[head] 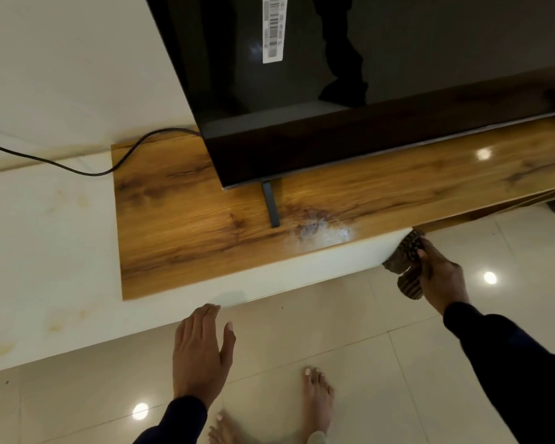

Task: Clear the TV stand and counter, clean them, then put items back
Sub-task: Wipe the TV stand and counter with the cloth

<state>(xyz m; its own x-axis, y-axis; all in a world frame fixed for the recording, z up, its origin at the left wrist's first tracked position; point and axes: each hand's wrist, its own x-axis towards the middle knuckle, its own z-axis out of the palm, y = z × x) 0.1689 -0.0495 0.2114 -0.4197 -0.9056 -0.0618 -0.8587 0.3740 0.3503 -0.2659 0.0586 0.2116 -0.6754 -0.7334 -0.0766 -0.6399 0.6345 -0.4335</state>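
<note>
Right of centre, the right hand (439,274) grips a bunched brown cloth (404,264) against the white front edge of the TV stand (189,238) — just below a wet smear (321,232). Lower centre, the left hand (199,350) hovers flat, fingers straight — holding nothing.

TV (350,75) on wooden top (180,225) | cable (77,169) left | floor (334,331) in front

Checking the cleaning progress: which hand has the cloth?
The right hand grips the brown striped cloth against the stand's white front; the left hand is open, holding nothing.
</note>
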